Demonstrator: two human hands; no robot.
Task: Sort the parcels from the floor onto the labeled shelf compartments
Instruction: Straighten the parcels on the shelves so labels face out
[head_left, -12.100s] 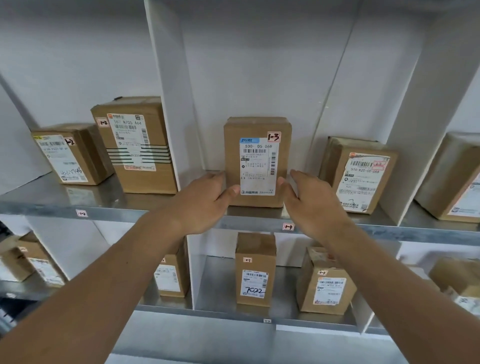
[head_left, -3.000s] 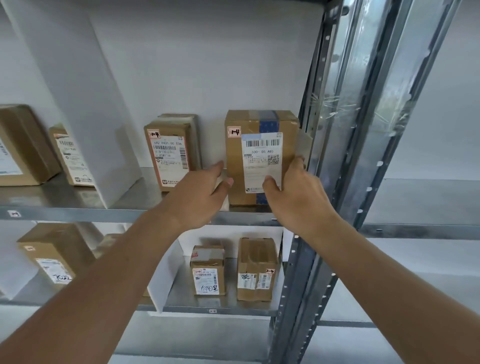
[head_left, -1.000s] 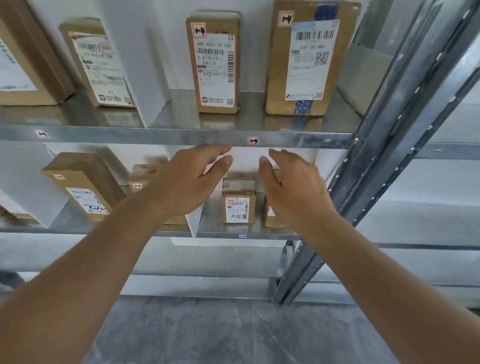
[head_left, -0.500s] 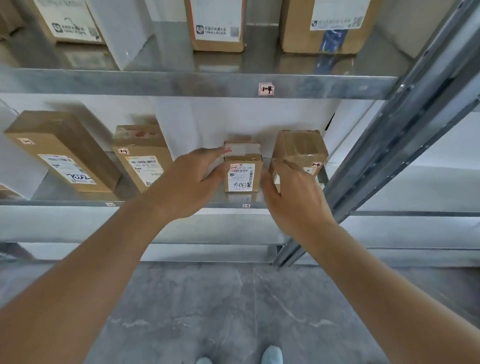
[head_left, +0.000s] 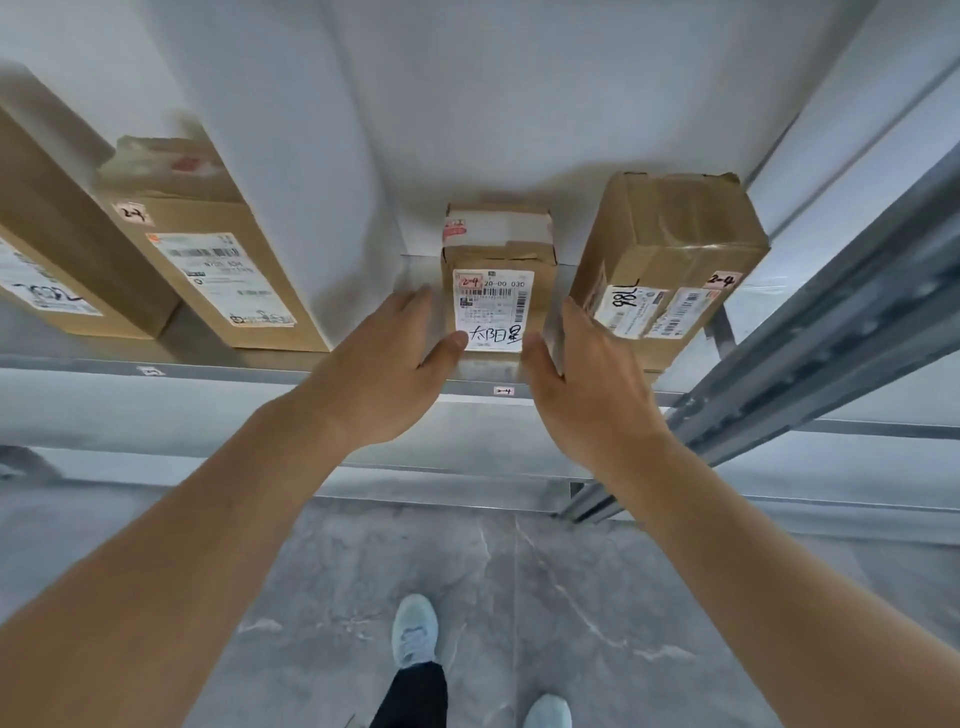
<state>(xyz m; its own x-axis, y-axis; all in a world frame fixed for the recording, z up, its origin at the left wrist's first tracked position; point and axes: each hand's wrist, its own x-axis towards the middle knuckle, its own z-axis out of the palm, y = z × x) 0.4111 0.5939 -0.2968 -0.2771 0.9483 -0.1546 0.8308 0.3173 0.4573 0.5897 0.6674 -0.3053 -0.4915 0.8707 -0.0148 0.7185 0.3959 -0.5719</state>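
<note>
Hands: left hand (head_left: 395, 364) and right hand (head_left: 582, 374) flank small box (head_left: 496, 291), fingers straight, gripping nothing.
Tip: square it gently near the shelf (head_left: 260, 366) front edge.

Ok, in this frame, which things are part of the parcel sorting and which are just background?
Part of the job:
- small parcel tagged 2-4, flanked by both hands
- left hand and right hand
- 2-4 shelf tag
- neighbouring parcel, also tagged 2-4
- tall parcel past the white divider

Background:
- steel upright
- grey floor
- the person's shoes
</note>
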